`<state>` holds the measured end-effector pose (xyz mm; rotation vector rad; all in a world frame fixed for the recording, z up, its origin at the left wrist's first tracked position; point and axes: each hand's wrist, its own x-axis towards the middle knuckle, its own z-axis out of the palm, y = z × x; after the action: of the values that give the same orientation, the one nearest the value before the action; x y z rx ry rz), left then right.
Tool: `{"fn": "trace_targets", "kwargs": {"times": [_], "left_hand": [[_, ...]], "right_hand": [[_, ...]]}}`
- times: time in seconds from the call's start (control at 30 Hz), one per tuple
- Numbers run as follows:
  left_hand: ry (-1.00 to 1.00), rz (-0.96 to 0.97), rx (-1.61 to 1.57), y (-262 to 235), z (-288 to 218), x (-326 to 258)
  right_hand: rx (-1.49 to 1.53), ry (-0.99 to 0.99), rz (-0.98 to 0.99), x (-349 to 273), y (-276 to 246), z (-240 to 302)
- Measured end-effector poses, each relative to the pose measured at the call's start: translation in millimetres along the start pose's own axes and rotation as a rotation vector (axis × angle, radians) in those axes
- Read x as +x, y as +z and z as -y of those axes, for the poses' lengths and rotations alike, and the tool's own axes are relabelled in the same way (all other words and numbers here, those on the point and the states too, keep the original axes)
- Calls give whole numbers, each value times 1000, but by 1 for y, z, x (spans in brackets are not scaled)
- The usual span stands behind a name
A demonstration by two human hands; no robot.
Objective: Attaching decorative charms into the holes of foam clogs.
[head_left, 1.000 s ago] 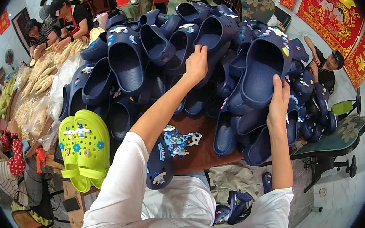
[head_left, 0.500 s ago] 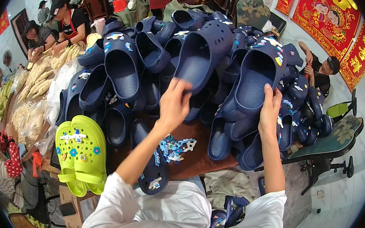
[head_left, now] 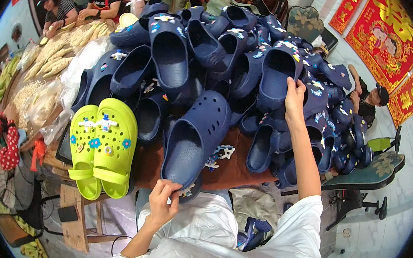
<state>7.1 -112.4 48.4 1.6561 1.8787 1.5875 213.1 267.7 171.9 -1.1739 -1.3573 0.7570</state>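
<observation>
Navy clog (head_left: 197, 138), heel pinched in left fingers (head_left: 167, 190), right hand (head_left: 294, 98) on pile (head_left: 233, 48)

A large heap of clogs (head_left: 222, 56) is piled on the far part of the table (head_left: 235, 168). One pair of clogs (head_left: 99, 144) is set at its near left edge. A chair (head_left: 377, 176) is placed right of the table, and bags (head_left: 42, 100) are stacked at the left.

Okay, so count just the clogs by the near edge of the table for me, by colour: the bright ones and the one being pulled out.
Lime green clogs: 2, side by side
Navy clog pinched at the heel by the left hand: 1
Total: 3
The navy pile behind, which the right hand touches, is too tangled to count.
</observation>
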Motion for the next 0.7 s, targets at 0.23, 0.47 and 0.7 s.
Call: {"fn": "trace_targets", "kwargs": {"times": [0.23, 0.47, 0.7], "left_hand": [[23, -31, 25, -1, 8, -25], [44, -13, 77, 0, 2, -21], [44, 49, 4, 7, -6, -19]], "right_hand": [[-111, 4, -107, 75, 29, -44], [-546, -40, 0, 101, 45, -63], [-675, -200, -157, 146, 41, -76]]}}
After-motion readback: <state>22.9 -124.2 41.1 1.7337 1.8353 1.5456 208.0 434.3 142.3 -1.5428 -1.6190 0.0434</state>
